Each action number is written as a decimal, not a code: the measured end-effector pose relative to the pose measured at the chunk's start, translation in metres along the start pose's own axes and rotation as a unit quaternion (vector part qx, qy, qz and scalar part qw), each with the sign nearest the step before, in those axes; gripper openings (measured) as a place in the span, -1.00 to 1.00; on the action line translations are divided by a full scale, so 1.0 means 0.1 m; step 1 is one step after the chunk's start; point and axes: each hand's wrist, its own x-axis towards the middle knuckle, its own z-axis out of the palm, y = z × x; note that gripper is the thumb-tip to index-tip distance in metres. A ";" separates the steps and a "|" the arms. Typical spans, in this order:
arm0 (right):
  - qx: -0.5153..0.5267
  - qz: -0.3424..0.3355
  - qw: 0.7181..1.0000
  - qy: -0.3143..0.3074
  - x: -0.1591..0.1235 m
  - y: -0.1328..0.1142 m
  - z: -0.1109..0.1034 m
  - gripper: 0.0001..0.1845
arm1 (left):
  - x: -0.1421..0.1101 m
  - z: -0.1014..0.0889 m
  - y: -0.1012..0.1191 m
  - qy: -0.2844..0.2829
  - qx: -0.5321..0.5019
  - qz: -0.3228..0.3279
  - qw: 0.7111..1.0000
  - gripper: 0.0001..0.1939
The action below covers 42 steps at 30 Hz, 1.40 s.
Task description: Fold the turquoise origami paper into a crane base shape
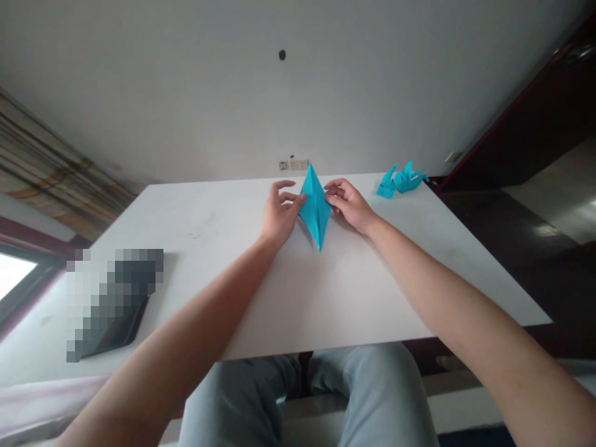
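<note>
A blue sheet of paper folded into a long diamond [315,208] is held up over the table, one point upward and the other toward me. My left hand [281,212] pinches its left corner between thumb and fingers. On the opposite corner, my right hand [348,203] grips the paper the same way, thumb in front. A crease runs down the middle of the diamond. Farther right, near the table's back edge, stand folded blue paper cranes [403,180], apart from both hands.
The white table [279,310] reaches back to a grey wall with sockets [293,165]. At the left lies a dark, flat, partly pixelated object [123,323]. A patterned curtain [41,167] hangs at far left. My knees are under the front edge.
</note>
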 end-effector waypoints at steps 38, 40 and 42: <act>-0.015 0.037 0.999 -0.018 -0.04 -0.11 0.02 -0.16 | 0.02 0.03 0.03 -0.080 -0.048 -0.042 0.995 -0.81; -0.032 0.029 0.999 -0.021 -0.05 -0.11 0.02 -0.20 | 0.02 0.02 0.03 -0.079 -0.057 -0.056 0.994 -0.81; -0.040 0.010 0.999 -0.021 -0.06 -0.11 0.03 -0.29 | 0.03 0.01 0.02 -0.080 -0.088 -0.068 0.991 -0.70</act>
